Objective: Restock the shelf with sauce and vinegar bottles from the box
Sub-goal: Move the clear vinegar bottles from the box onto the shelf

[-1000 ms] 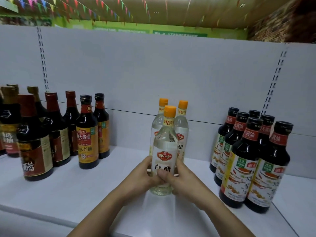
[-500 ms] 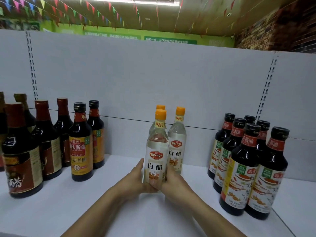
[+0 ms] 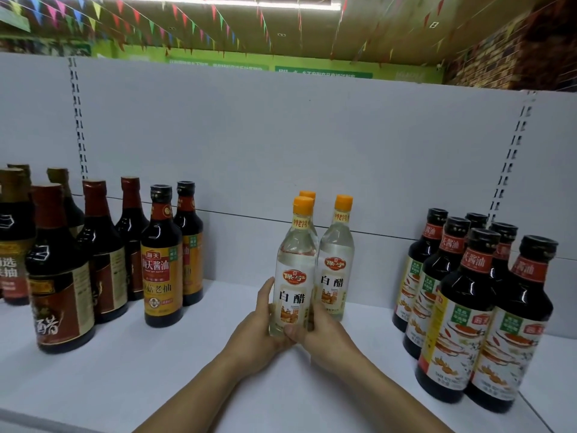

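Front vinegar bottle [image 3: 293,278] slid back | both hands clasp its base (left hand [image 3: 257,335], right hand [image 3: 326,337]) | rear bottle [image 3: 308,194] mostly hidden

Overhead and far off: the shop's ceiling, bunting and back walls.

Look up and you have a dull yellow-brown ceiling [image 3: 390,29], with strings of small triangular bunting [image 3: 175,29] in red, green, blue, yellow and pink crossing it in several sagging lines. A long white light strip [image 3: 296,6] glows at the top edge. Two small square fixtures [image 3: 433,25] sit in the ceiling, too small for you to tell what they are. Under the ceiling a bright green wall band [image 3: 406,75] runs along the far side. It carries green signs [image 3: 323,72] whose white lettering is too blurred to read. To your right stands a red-brown brick-patterned wall [image 3: 505,60], dim in shadow.
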Tool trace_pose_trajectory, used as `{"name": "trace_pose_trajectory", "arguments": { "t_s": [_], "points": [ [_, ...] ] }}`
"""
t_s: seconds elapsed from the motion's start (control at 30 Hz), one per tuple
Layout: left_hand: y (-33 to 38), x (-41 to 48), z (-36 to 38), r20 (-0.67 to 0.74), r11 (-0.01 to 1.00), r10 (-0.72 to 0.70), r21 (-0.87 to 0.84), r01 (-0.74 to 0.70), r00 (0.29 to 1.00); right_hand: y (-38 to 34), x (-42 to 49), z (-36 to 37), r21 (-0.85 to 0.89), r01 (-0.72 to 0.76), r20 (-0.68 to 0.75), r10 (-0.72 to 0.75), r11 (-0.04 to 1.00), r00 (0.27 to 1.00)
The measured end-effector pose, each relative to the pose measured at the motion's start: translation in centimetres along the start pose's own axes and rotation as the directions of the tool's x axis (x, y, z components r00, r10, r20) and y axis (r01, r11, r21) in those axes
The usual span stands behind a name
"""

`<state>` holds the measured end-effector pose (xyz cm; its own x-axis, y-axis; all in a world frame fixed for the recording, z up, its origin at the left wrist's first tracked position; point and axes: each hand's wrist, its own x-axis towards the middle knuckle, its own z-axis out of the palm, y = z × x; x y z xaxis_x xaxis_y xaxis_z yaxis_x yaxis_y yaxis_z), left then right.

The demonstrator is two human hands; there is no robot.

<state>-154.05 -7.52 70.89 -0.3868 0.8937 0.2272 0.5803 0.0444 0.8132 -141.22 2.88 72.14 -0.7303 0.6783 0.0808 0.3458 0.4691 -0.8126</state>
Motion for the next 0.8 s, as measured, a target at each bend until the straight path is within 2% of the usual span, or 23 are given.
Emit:
{"name": "trace_pose_trajectory", "arguments": {
  "t_s": [0.13,0.37,0.8],
  "points": [
    [-0.35,0.09,0.37,-0.058,0.999,0.017,0.031,-0.015,0.998,0.2,0.11,0.38,-0.013,0.007,-0.058,-0.008,1.0,0.998],
    [-0.51,0.14,0.42,-0.05,0.997,0.058,0.047,-0.055,0.997,0.59,0.3,0.62,-0.006,-0.005,-0.082,0.005,1.0,0.997],
    [-0.74,0.34,0.78,-0.097,0.99,0.018,0.14,-0.004,0.995,0.86,0.1,0.62,0.036,0.025,-0.128,-0.02,0.999,0.992]
  ]
}}
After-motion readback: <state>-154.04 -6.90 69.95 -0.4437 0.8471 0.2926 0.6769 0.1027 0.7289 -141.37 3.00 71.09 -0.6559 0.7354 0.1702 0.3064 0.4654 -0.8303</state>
